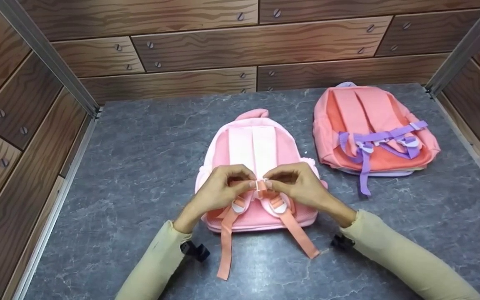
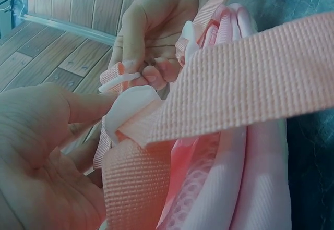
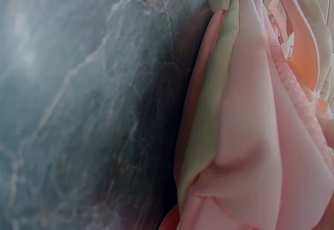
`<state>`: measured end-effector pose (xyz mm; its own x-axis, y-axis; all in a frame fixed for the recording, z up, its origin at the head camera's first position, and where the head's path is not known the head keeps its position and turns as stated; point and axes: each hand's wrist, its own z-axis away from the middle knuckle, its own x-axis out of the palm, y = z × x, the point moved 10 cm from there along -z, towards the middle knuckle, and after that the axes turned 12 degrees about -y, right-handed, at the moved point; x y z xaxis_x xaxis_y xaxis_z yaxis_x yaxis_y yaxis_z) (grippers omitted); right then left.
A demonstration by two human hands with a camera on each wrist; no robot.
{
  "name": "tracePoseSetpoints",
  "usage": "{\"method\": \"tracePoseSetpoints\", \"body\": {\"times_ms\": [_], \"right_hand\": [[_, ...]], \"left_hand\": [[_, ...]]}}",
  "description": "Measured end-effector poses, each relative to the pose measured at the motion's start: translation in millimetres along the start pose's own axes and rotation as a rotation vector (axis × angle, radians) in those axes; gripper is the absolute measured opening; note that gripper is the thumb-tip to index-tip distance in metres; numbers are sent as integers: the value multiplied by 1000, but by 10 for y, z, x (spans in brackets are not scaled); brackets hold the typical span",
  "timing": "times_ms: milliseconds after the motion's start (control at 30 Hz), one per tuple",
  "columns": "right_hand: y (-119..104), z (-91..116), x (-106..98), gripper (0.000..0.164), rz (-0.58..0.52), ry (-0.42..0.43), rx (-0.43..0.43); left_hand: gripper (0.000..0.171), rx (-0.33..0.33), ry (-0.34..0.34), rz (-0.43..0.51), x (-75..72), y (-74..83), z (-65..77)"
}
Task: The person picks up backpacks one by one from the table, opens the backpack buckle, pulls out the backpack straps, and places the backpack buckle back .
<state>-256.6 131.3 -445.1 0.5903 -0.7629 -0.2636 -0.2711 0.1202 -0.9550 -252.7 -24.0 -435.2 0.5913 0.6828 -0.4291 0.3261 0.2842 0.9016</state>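
Note:
A light pink backpack (image 1: 242, 143) lies with its shoulder straps facing up. Over its middle, my left hand (image 1: 221, 187) and right hand (image 1: 302, 185) meet at a small white buckle (image 1: 260, 186) on orange webbing. Thumb and fingertips of each hand pinch one side of it, and the fingers partly cover it. In the left wrist view, the left hand (image 2: 42, 146) is at the near side of the webbing and the right hand (image 2: 162, 24) is beyond. Below them, two white strap adjusters (image 1: 238, 205) carry loose orange strap ends (image 1: 224, 250). The right wrist view shows the bag's side (image 3: 250, 110), without the fingertips.
To the right lies a coral backpack (image 1: 348, 112) with purple straps (image 1: 365, 166). Both bags rest on a dark marbled tabletop (image 1: 140, 175). Wood-patterned panels (image 1: 198, 46) and metal posts (image 1: 52, 58) border the table at the back and sides.

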Motion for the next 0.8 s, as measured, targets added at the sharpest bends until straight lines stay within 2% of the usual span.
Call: {"method": "tracePoseSetpoints", "body": {"times_ms": [433, 800], "right_hand": [[-6, -3, 5, 17, 9, 2, -21], [-23, -8, -2, 18, -15, -6, -47]], "left_hand": [[7, -7, -15, 2, 20, 1, 12], [17, -22, -16, -81, -32, 3, 68]]}}
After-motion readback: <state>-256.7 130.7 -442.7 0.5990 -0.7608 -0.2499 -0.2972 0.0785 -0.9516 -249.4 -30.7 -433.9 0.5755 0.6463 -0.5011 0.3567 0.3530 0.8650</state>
